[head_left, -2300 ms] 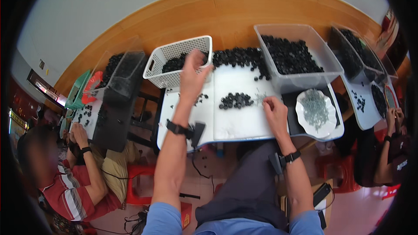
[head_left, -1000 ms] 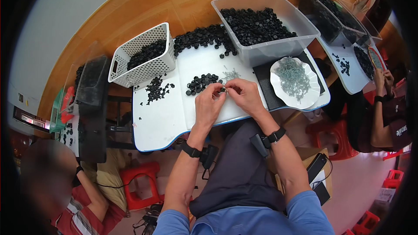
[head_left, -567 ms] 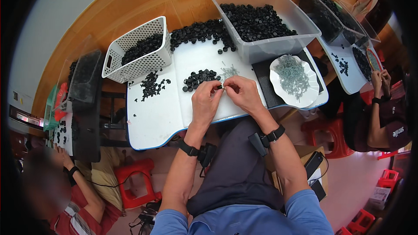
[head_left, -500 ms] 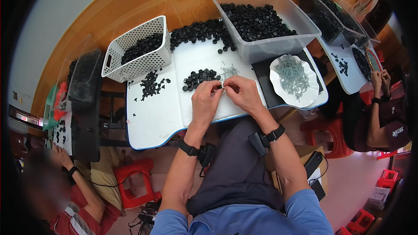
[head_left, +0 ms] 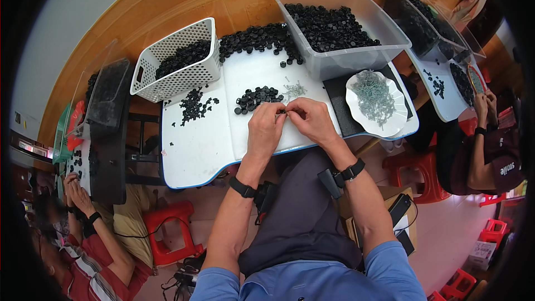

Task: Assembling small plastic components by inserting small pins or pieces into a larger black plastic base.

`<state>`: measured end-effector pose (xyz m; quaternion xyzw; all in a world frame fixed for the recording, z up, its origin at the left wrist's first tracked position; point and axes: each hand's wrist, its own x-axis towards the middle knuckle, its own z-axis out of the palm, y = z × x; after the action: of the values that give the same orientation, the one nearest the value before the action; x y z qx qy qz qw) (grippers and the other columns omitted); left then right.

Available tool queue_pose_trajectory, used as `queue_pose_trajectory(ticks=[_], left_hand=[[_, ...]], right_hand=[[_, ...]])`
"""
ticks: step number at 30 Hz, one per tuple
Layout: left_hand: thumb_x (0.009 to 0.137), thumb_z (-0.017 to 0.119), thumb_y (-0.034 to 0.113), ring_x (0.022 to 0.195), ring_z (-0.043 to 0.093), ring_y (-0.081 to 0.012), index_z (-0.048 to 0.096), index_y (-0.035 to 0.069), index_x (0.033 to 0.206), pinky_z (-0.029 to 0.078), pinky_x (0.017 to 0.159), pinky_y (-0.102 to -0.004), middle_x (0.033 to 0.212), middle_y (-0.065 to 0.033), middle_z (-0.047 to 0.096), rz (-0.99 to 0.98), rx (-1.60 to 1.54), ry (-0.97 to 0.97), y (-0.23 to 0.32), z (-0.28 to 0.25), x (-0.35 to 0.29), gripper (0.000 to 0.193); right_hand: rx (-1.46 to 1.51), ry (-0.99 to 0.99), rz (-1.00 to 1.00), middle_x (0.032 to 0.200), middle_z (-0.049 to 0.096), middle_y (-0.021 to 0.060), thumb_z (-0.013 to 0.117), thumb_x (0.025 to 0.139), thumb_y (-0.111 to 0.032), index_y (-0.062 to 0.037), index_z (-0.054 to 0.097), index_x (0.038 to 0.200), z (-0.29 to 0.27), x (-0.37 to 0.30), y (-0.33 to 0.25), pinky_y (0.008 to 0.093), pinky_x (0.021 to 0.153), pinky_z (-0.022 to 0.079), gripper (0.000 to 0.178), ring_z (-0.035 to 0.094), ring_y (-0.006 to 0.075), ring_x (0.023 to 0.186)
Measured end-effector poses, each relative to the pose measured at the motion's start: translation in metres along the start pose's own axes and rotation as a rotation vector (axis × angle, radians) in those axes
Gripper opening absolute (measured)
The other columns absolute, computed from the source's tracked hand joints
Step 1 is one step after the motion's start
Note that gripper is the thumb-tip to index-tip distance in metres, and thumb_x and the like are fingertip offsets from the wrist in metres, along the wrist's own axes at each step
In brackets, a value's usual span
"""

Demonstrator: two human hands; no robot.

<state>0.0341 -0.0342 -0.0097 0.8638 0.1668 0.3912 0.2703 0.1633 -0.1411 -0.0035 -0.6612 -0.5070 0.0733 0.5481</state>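
My left hand and my right hand meet at the fingertips over the white table. The left thumb and fingers pinch a small black piece, mostly hidden by the fingers. My right fingertips are pressed together against it; whatever they hold is too small to make out. Just beyond the left hand sits a cluster of black round caps. Beside it, beyond the right hand, is a little pile of thin greyish pins or screws. More of these fill a white scalloped plate at the right.
At the back stand a white perforated basket and a clear plastic bin, both holding black parts. Loose black caps lie between them. Small black pieces are scattered at left. Co-workers sit on both sides, near red stools.
Both hands stay pinched together in nearly the same place, with a slight shift of the fingers. The co-worker at left has moved the head back and a hand shows more.
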Motion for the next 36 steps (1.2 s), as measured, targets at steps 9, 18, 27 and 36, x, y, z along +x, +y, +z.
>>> queue_pose_trajectory(ticks=[9,18,27,36], left_hand=[[0.086,0.076,0.001,0.078,0.068,-0.0263,0.069,0.002,0.104,0.055,0.071,-0.0373,0.091,-0.0121,0.069,-0.160,-0.113,-0.005,0.006,-0.002,-0.002,0.020],[0.087,0.080,0.005,0.071,0.068,-0.0182,0.073,0.001,0.103,0.055,0.066,-0.0305,0.087,-0.0102,0.073,-0.141,-0.127,0.020,0.006,-0.001,-0.003,0.018],[0.089,0.080,0.007,0.073,0.065,-0.0088,0.073,0.002,0.104,0.051,0.065,-0.0253,0.090,-0.0030,0.076,-0.329,-0.396,0.045,0.008,-0.002,-0.002,0.018],[0.084,0.082,0.007,0.072,0.056,-0.0099,0.075,0.004,0.101,0.045,0.062,-0.0255,0.095,-0.0019,0.069,-0.261,-0.322,-0.022,0.003,-0.009,0.002,0.018]], right_hand=[[0.267,-0.029,0.232,0.077,0.074,0.0042,0.076,0.088,-0.008,-0.0004,0.076,0.096,-0.001,0.003,0.017,0.0267,0.062,0.050,0.011,0.062,0.0067,0.068],[0.264,-0.055,0.248,0.076,0.072,0.0039,0.077,0.088,-0.010,0.0001,0.076,0.095,-0.001,0.004,0.012,0.0256,0.062,0.050,0.012,0.061,0.0068,0.067],[0.437,-0.042,0.285,0.093,0.074,0.0027,0.071,0.095,-0.005,0.0005,0.075,0.104,-0.006,0.005,0.015,0.0224,0.070,0.051,0.011,0.065,0.0074,0.079],[0.630,-0.173,0.316,0.096,0.074,0.0056,0.071,0.094,0.000,0.0047,0.073,0.108,-0.011,0.008,0.009,0.0255,0.078,0.057,0.015,0.069,0.0107,0.086]])
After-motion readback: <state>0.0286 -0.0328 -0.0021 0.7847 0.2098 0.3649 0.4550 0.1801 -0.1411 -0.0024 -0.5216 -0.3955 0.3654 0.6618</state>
